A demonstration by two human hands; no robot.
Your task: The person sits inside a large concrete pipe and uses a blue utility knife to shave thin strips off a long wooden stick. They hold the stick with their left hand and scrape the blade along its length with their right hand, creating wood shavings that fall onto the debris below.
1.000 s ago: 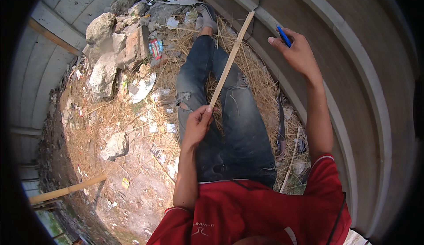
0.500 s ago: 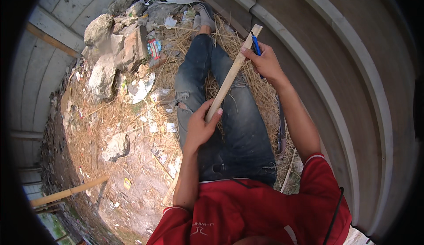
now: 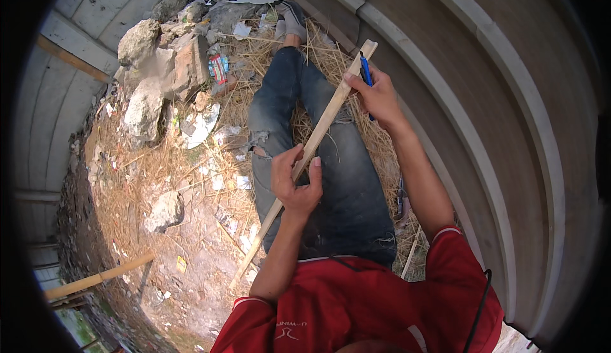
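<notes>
A long, thin strip of wood (image 3: 328, 116) slants across my legs, its far end up by the metal wall and its near end over the ground at the left. My right hand (image 3: 380, 97) pinches the strip near its far end, thumb on top. A blue utility knife (image 3: 366, 71) is also gripped in that hand, its tip against the strip's edge. My left hand (image 3: 296, 181) is at the strip's middle, thumb and fingers apart on either side, loose around it. The strip runs on beneath this palm.
My outstretched legs in torn jeans (image 3: 350, 181) lie on straw. Rocks (image 3: 146, 108) are piled at the far left, with scattered litter and a single stone (image 3: 164, 211). A curved ribbed metal wall (image 3: 471, 98) rises close on the right. A bamboo pole (image 3: 102, 278) juts in from the left.
My left hand has loosened its fingers and turned slightly. More of the strip now shows below it, down to the ground at left. My right hand keeps its hold, shifted slightly nearer.
</notes>
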